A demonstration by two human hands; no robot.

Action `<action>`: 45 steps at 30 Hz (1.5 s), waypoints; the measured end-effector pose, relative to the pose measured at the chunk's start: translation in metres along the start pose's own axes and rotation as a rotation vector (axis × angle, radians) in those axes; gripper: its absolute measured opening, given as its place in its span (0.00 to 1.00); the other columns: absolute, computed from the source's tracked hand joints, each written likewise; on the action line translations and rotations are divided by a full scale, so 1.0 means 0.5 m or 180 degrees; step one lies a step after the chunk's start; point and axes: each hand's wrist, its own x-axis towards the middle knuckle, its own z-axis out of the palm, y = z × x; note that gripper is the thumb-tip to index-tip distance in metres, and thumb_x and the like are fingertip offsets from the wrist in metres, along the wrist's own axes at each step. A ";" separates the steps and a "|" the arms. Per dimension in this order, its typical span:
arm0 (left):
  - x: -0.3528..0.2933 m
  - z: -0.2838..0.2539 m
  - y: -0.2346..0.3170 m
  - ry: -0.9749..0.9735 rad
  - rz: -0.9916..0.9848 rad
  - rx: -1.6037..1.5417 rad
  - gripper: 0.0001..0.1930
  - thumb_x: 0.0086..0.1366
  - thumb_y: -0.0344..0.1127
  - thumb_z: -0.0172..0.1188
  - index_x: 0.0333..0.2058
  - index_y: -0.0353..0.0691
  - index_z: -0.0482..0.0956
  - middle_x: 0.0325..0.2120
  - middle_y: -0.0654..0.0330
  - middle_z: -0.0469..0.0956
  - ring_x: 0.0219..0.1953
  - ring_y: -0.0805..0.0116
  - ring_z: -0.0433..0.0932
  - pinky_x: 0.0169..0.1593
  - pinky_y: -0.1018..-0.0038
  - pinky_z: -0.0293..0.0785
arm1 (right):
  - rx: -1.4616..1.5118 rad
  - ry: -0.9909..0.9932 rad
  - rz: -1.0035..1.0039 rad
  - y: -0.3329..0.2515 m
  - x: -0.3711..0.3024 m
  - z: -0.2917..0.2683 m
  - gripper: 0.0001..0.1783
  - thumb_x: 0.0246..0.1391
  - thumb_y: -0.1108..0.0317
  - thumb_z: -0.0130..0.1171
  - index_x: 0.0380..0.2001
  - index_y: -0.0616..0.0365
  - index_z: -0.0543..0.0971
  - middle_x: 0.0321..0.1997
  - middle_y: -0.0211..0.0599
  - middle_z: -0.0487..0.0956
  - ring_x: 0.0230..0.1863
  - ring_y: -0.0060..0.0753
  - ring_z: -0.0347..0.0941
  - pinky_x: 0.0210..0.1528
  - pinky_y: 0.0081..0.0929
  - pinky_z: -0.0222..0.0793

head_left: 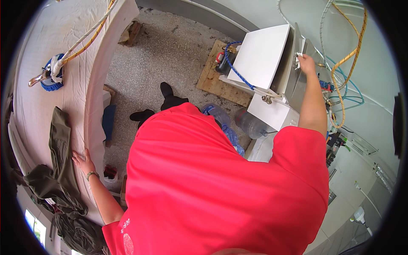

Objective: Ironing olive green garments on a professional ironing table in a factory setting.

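My left hand (84,162) lies with its fingers spread on the edge of the white cloth-covered table (91,110). Beside it are dark olive trousers (61,140), partly bunched up toward the near end. Out to the right, my right hand (307,64) is closed on a small crumpled white wrapping (298,60) at the back of a white metal cabinet (260,53) with its panel tilted. What lies under the wrapping is hidden. A steam iron (40,78) with a white-wrapped handle rests on a blue round pad at the far left.
Yellow hoses (355,51) loop along the right wall. A blue hose (240,72) crosses the cabinet's front. Large clear water bottles (251,123) stand on the floor below. A wooden board (206,78) lies under a dark container (223,66). Speckled floor (146,55) runs between table and cabinet.
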 end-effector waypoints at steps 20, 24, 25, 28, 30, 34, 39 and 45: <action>-0.010 -0.006 -0.003 0.0076 0.0044 0.0298 0.46 0.66 0.68 0.56 0.75 0.54 0.52 0.73 0.36 0.48 0.75 0.41 0.48 0.74 0.55 0.50 | -0.0251 0.0474 0.0226 -0.025 -0.016 0.072 0.17 0.57 0.59 0.56 0.40 0.61 0.83 0.24 0.42 0.83 0.22 0.42 0.81 0.29 0.39 0.75; -0.009 -0.002 0.012 0.0037 0.0013 0.0215 0.46 0.66 0.68 0.56 0.75 0.54 0.51 0.73 0.36 0.48 0.75 0.41 0.48 0.74 0.55 0.51 | -0.0415 0.0597 0.0203 -0.048 -0.035 0.082 0.18 0.57 0.59 0.55 0.42 0.60 0.83 0.27 0.47 0.84 0.25 0.47 0.82 0.33 0.42 0.76; -0.007 0.001 0.012 0.0036 0.0019 0.0194 0.46 0.66 0.68 0.56 0.75 0.55 0.51 0.73 0.36 0.47 0.75 0.40 0.48 0.74 0.55 0.51 | -0.0522 0.0676 0.0130 -0.061 -0.042 0.080 0.18 0.57 0.59 0.55 0.43 0.60 0.83 0.28 0.49 0.84 0.27 0.49 0.83 0.34 0.43 0.77; 0.006 0.006 0.013 0.0041 0.0032 0.0139 0.46 0.66 0.68 0.56 0.75 0.57 0.51 0.73 0.36 0.47 0.75 0.40 0.48 0.74 0.54 0.51 | -0.0626 0.0722 0.0130 -0.078 -0.062 0.070 0.18 0.57 0.60 0.54 0.43 0.60 0.83 0.32 0.53 0.85 0.33 0.52 0.83 0.38 0.45 0.77; 0.008 -0.001 0.019 -0.0087 -0.0073 0.0082 0.47 0.65 0.65 0.59 0.75 0.52 0.51 0.74 0.38 0.45 0.76 0.40 0.45 0.75 0.53 0.47 | -0.0605 0.0639 0.0221 -0.104 -0.062 0.069 0.18 0.56 0.60 0.55 0.43 0.60 0.84 0.36 0.57 0.84 0.38 0.55 0.83 0.42 0.46 0.77; -0.027 -0.045 -0.001 0.0042 0.0123 0.0337 0.48 0.64 0.62 0.63 0.71 0.32 0.58 0.72 0.39 0.55 0.74 0.42 0.51 0.75 0.54 0.48 | -0.0999 0.0146 -0.0142 -0.186 -0.044 0.048 0.20 0.56 0.56 0.59 0.41 0.64 0.83 0.45 0.61 0.82 0.49 0.64 0.80 0.49 0.52 0.76; -0.031 -0.038 0.123 0.0018 -0.0464 -0.0055 0.43 0.64 0.58 0.64 0.72 0.45 0.60 0.73 0.47 0.54 0.74 0.46 0.54 0.73 0.57 0.56 | -0.0259 0.0680 -0.1314 -0.493 -0.091 0.048 0.30 0.64 0.51 0.58 0.63 0.57 0.73 0.43 0.45 0.85 0.44 0.50 0.82 0.45 0.48 0.78; -0.122 -0.102 0.017 0.0046 -0.1223 -0.2554 0.41 0.66 0.54 0.65 0.71 0.43 0.60 0.71 0.44 0.58 0.69 0.51 0.64 0.64 0.58 0.71 | 0.0617 -0.2282 -0.3428 -1.104 -0.570 0.166 0.24 0.63 0.63 0.62 0.60 0.56 0.76 0.41 0.30 0.83 0.39 0.22 0.78 0.44 0.24 0.74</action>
